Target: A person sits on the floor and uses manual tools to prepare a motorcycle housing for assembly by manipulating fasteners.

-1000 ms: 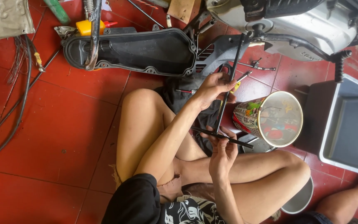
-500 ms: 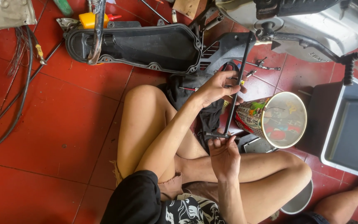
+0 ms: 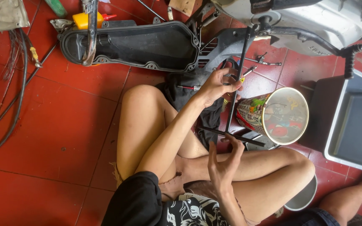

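A grey-white scooter body (image 3: 298, 19) fills the space above and to the right of the fingers, its black stand arm (image 3: 315, 39) curving away to the right. Left of the fingers and well apart lies a long black engine cover (image 3: 147, 46) on the red tiled floor (image 3: 51, 125). Far right of them sits a grey plastic bin (image 3: 352, 125), and just right of them a round tin (image 3: 279, 115) lies on its side, its open mouth showing small parts.

A black T-handle wrench (image 3: 235, 88) runs from the scooter down between both hands. The left hand (image 3: 218, 86) is clenched around its upright shaft, midway along. The right hand (image 3: 223, 161) sits below, fingers spread loose, fingertips (image 3: 233, 140) touching the crossbar without gripping it. A yellow bottle (image 3: 86, 20) stands far up-left.
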